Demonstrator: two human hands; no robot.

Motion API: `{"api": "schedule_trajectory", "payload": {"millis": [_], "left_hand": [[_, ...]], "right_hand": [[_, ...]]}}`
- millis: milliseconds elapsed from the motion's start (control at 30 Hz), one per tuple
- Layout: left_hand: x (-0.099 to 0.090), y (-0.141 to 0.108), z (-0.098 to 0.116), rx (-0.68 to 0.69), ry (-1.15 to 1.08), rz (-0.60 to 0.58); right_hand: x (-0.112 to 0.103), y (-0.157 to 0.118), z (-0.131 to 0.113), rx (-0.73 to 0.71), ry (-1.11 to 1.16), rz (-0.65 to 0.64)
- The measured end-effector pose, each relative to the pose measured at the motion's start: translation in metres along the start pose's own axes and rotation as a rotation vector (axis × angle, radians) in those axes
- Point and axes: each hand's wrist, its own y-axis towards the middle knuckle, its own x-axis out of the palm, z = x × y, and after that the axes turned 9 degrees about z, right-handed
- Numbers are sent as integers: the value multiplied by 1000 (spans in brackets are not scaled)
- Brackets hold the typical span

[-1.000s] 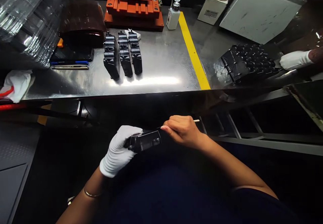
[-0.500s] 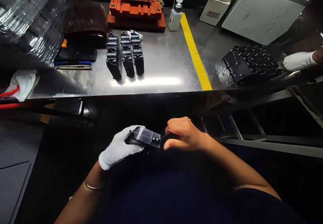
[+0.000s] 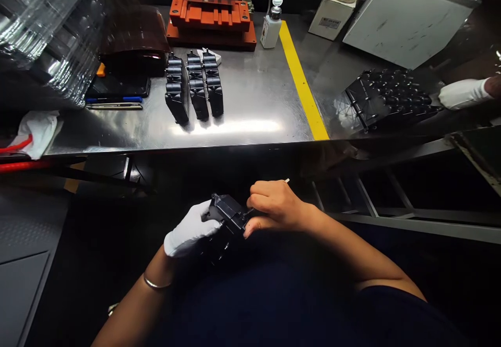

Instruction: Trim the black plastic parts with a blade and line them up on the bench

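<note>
My left hand (image 3: 191,230), in a white glove, is closed around one end of a black plastic part (image 3: 230,210) and holds it tilted in front of my body, below the bench edge. At the part's other end is my bare right hand (image 3: 276,206), its fingers curled and its thumb beside the part's edge. A slim tool (image 3: 287,180) is gripped in that hand; only its pale end shows above the knuckles, and its working tip is hard to make out. Several similar black plastic parts (image 3: 198,92) stand side by side on the bench.
The steel bench (image 3: 250,112) carries an orange-red fixture (image 3: 211,23), a white pump bottle (image 3: 271,26) and a yellow tape strip (image 3: 301,78). To the right, another person's gloved hand (image 3: 462,94) is beside stacked black parts (image 3: 395,96). Plastic-wrapped goods (image 3: 47,28) rise at the left.
The black part has turned in my left hand and its far end now points further down. My left hand has moved slightly right; my right hand has shifted slightly left, closer to the part.
</note>
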Motion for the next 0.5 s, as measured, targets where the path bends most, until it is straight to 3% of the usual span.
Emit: {"api": "schedule_trajectory", "payload": {"millis": [333, 500], "left_hand": [[4, 1, 2, 49, -55, 29], [3, 2, 2, 15, -58, 6]], "right_hand": [[1, -1, 0, 30, 0, 23], [0, -3, 0, 97, 67, -50]]}}
